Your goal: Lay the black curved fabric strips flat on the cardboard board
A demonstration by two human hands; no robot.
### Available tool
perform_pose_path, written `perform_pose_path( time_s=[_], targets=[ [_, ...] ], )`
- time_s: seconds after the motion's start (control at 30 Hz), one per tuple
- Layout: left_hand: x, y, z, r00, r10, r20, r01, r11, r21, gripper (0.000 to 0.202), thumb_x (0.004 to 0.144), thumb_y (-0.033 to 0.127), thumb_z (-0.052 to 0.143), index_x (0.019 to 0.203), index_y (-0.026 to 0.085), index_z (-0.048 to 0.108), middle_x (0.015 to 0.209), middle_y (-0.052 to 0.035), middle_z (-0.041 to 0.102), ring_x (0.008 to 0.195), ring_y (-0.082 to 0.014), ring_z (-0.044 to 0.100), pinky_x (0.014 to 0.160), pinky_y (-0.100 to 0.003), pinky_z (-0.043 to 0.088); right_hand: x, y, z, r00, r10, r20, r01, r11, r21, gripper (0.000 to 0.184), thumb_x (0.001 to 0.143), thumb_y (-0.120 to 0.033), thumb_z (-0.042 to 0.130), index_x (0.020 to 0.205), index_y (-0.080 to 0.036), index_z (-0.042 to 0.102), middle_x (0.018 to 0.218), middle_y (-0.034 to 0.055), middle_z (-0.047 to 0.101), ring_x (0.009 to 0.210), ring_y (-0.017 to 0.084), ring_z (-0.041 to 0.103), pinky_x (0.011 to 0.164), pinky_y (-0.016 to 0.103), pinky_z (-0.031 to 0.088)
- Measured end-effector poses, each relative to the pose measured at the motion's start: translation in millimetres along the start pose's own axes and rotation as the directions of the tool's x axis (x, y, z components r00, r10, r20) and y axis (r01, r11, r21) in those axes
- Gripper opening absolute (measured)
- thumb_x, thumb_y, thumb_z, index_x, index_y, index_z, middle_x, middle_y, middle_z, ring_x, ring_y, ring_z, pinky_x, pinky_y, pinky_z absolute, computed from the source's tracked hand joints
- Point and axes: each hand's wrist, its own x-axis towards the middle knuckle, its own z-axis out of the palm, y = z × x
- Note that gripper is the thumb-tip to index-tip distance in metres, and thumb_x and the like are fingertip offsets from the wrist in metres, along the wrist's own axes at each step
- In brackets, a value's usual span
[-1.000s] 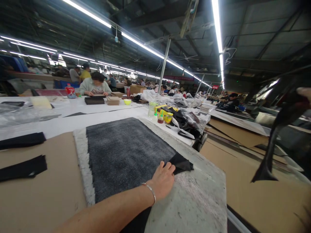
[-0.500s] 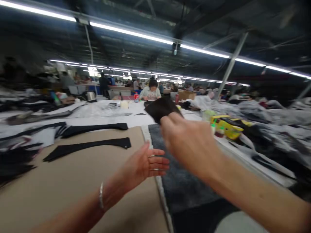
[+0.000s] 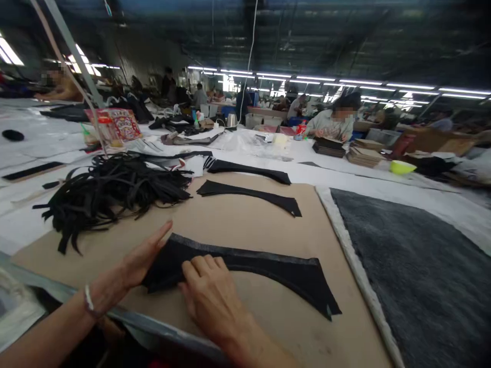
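A curved black fabric piece (image 3: 264, 259) lies across the beige board (image 3: 268, 225) in front of me. My right hand (image 3: 210, 294) is on its lower edge, fingers bent together over the cloth. At the piece's left end is my left hand (image 3: 140, 260), thumb stretched up and apart, its other fingers partly hidden. Beyond them, two similar curved black pieces, a nearer one (image 3: 249, 197) and a farther one (image 3: 249, 169), lie flat on the board and behind it.
To the left is a heap of black strips (image 3: 123, 186). A dark grey padded sheet (image 3: 414, 255) lies at right, beside the board's pale edge strip. Across the white table a co-worker (image 3: 333, 122) sits near dark stacked pieces (image 3: 329, 147) and a yellow-green bowl (image 3: 402, 166).
My view has swung left and down. My right hand has come from above the grey sheet to the board, onto the curved black piece. My left hand has moved left to its end.
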Motion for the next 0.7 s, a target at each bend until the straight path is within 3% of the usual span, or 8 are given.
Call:
perform_pose_path(
  time_s=[0.1,0.17,0.23,0.33,0.47,0.53,0.63,0.7],
  targets=[
    [7,-11,-5.4,0.925,-0.158,0.346,0.277,0.903,-0.329,0.050,0.078,0.053,0.057,0.109,0.015,0.066,0.103,-0.0098,0.071,0.102,-0.0284,0.064,0.093,-0.040,0.049,-26,31,-5,0.977,0.206,-0.060,-0.210,0.976,-0.055,0.018,0.091,-0.014,0.054,0.107,-0.022,0.056,0.105,0.0037,0.059,0.096,0.023,0.054,0.082,0.039,0.045],
    [9,-16,-3.5,0.893,-0.140,0.427,0.330,0.850,-0.411,0.049,0.067,0.035,0.072,0.110,0.015,0.064,0.104,-0.0074,0.071,0.104,-0.0278,0.063,0.094,-0.037,0.048,-53,59,-5,0.955,0.264,-0.135,-0.285,0.943,-0.173,0.024,0.094,-0.016,0.045,0.116,-0.021,0.054,0.109,0.0076,0.058,0.095,0.025,0.054,0.079,0.041,0.045],
    [12,-23,-0.2,0.927,-0.118,0.356,0.257,0.891,-0.373,0.053,0.059,0.021,0.071,0.111,0.016,0.061,0.102,-0.0052,0.070,0.100,-0.0265,0.063,0.089,-0.035,0.049,-81,87,0,0.944,0.220,-0.246,-0.292,0.904,-0.312,0.027,0.099,-0.027,0.035,0.115,-0.019,0.055,0.104,0.0094,0.059,0.092,0.027,0.056,0.070,0.040,0.045],
    [25,-35,0.9,0.959,-0.106,0.264,0.178,0.948,-0.266,0.060,0.056,0.016,0.065,0.115,0.015,0.056,0.101,-0.0044,0.068,0.093,-0.0252,0.063,0.081,-0.033,0.050,-113,115,10,0.958,0.140,-0.252,-0.241,0.870,-0.431,0.035,0.100,-0.035,0.031,0.121,-0.018,0.054,0.104,0.0094,0.060,0.089,0.026,0.058,0.065,0.038,0.045],
    [38,-42,-5.0,0.982,-0.075,0.176,0.084,0.996,-0.043,0.071,0.056,0.018,0.060,0.126,0.014,0.047,0.103,-0.0058,0.065,0.096,-0.0255,0.060,0.083,-0.033,0.049,-127,106,11,0.971,0.085,-0.223,-0.180,0.873,-0.454,0.034,0.100,-0.034,0.038,0.124,-0.017,0.053,0.105,0.0094,0.061,0.087,0.024,0.058,0.065,0.035,0.046],
    [39,-40,-4.6,0.999,-0.031,0.042,0.024,0.985,0.169,0.068,0.064,0.021,0.057,0.131,0.016,0.043,0.106,-0.0055,0.062,0.099,-0.0249,0.058,0.090,-0.035,0.046,-124,93,8,0.973,0.147,-0.180,-0.208,0.898,-0.388,0.032,0.098,-0.031,0.044,0.126,-0.018,0.053,0.110,0.0100,0.059,0.094,0.025,0.057,0.073,0.037,0.048],
    [33,-41,3.4,0.953,0.275,-0.128,-0.177,0.847,0.501,0.047,0.086,0.028,0.042,0.132,0.024,0.039,0.116,-0.0036,0.054,0.111,-0.0234,0.051,0.103,-0.040,0.037,-119,79,2,0.942,0.291,-0.169,-0.331,0.895,-0.300,0.034,0.095,-0.022,0.047,0.129,-0.018,0.051,0.119,0.0116,0.056,0.105,0.028,0.053,0.082,0.042,0.047],
    [25,-51,11.4,0.898,0.436,-0.057,-0.328,0.751,0.572,0.034,0.092,0.034,0.038,0.126,0.034,0.041,0.120,0.0014,0.051,0.115,-0.0232,0.048,0.105,-0.041,0.035,-118,75,-3,0.913,0.366,-0.179,-0.402,0.883,-0.243,0.036,0.093,-0.019,0.050,0.128,-0.018,0.052,0.123,0.0122,0.054,0.109,0.030,0.050,0.087,0.046,0.046]
  ],
)
